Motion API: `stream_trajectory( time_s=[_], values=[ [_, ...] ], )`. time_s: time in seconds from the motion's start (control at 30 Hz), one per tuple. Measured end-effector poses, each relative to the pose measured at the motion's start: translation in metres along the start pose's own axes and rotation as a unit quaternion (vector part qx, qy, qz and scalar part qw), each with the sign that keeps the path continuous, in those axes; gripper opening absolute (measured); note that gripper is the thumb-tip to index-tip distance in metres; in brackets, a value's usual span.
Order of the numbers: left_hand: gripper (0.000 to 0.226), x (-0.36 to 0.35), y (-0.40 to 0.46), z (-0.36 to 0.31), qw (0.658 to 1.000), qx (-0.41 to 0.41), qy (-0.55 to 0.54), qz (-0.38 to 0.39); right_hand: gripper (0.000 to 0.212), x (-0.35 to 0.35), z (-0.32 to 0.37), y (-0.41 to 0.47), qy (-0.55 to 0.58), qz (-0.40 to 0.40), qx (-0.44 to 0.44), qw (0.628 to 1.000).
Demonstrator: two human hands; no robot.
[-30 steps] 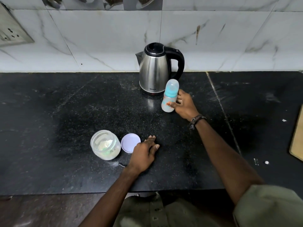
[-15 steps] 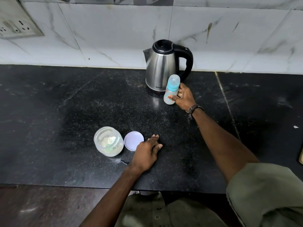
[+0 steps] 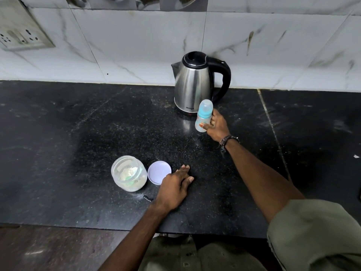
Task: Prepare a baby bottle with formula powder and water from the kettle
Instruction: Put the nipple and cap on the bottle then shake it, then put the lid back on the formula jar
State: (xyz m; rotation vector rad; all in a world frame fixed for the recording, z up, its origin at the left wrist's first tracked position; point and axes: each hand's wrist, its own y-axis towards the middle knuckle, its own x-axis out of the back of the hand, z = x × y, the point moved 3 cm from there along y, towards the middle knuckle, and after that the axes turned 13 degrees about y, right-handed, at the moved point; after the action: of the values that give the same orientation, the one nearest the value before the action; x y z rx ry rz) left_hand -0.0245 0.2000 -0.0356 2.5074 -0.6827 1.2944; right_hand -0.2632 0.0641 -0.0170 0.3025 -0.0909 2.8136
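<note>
A capped baby bottle point(image 3: 203, 117) with a blue collar stands on the black counter point(image 3: 78, 133), just in front of the steel kettle point(image 3: 193, 85). My right hand point(image 3: 217, 126) is wrapped around the bottle's lower body from the right. An open clear jar point(image 3: 129, 173) with white formula powder inside sits near the counter's front, and its pale lid point(image 3: 159, 172) lies flat beside it. My left hand point(image 3: 174, 185) rests palm down on the counter, fingers together, touching the lid's right edge and holding nothing.
A tiled wall point(image 3: 136, 45) rises behind the counter, with a socket plate point(image 3: 19, 34) at the upper left. A small dark object point(image 3: 147, 198) lies by my left wrist. The counter's front edge point(image 3: 97, 226) runs just ahead of my body.
The camera has tilted and shifted, so everything sits differently in frame. My right hand stays on the bottle by the kettle. The left hand has not moved.
</note>
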Motion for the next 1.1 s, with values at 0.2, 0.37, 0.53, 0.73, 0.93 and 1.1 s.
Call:
stream_trajectory(
  time_s=[0.2,0.37,0.53,0.73,0.93,1.1],
  values=[
    [0.022,0.003,-0.002,-0.003,1.0,0.003,0.001,-0.018,0.073,0.003,-0.005,-0.012,-0.01,-0.028,-0.015,0.999],
    [0.018,0.004,-0.005,-0.006,1.0,0.0,0.003,-0.03,0.081,0.01,-0.009,-0.048,-0.021,-0.101,-0.02,0.994],
    [0.012,0.005,-0.006,-0.005,1.0,-0.015,0.003,-0.02,0.041,0.012,0.0,-0.089,-0.026,-0.191,0.034,0.981],
    [0.014,0.007,-0.008,-0.005,0.999,-0.031,-0.003,-0.033,0.014,0.002,0.01,-0.14,-0.008,-0.227,0.085,0.97],
    [0.02,0.028,-0.025,-0.02,0.989,-0.091,-0.046,-0.108,0.019,-0.023,0.003,-0.169,-0.004,-0.2,0.075,0.977],
    [0.028,0.082,-0.05,-0.03,0.947,-0.112,-0.086,-0.288,0.018,-0.057,0.019,-0.176,-0.08,-0.107,0.123,0.983]
  ],
)
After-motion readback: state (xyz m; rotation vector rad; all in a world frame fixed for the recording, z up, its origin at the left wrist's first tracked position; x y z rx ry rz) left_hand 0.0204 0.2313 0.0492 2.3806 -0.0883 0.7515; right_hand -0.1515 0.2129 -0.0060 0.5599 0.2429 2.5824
